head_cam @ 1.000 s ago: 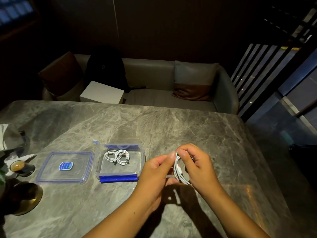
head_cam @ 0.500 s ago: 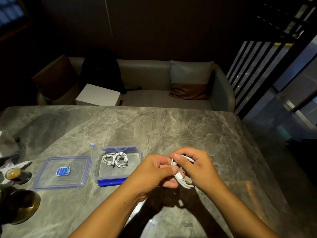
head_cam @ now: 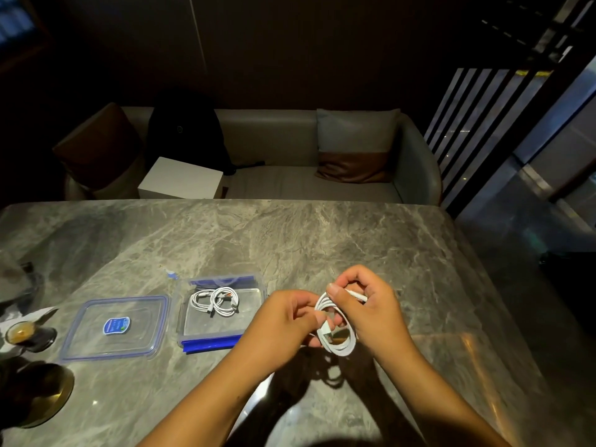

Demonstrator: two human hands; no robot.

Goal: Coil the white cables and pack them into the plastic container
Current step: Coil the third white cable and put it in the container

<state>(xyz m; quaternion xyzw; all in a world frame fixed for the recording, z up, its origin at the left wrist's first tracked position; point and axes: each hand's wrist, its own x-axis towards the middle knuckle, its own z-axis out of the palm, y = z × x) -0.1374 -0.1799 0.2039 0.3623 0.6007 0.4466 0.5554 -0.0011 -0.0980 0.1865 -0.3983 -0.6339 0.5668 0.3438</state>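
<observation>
A white cable (head_cam: 338, 341) wound into a loop hangs between my two hands above the marble table (head_cam: 290, 246). My right hand (head_cam: 371, 314) pinches the top of the coil with thumb and fingers. My left hand (head_cam: 287, 321) grips the coil's left side, its fingertips curled round the strands. To the left stands the open clear plastic container (head_cam: 190, 330) with blue clips, and two coiled white cables (head_cam: 214, 301) lie in its far half.
The container's lid (head_cam: 116, 329) with a blue label lies flat left of the container. A small glass of dark drink (head_cam: 21, 333) and a brass-coloured dish (head_cam: 45, 395) sit at the table's left edge. A sofa (head_cam: 290, 175) with a white box stands behind the table.
The coil has turned from edge-on to a more open loop facing me. My hands have shifted slightly with it, the right thumb now on top of the coil.
</observation>
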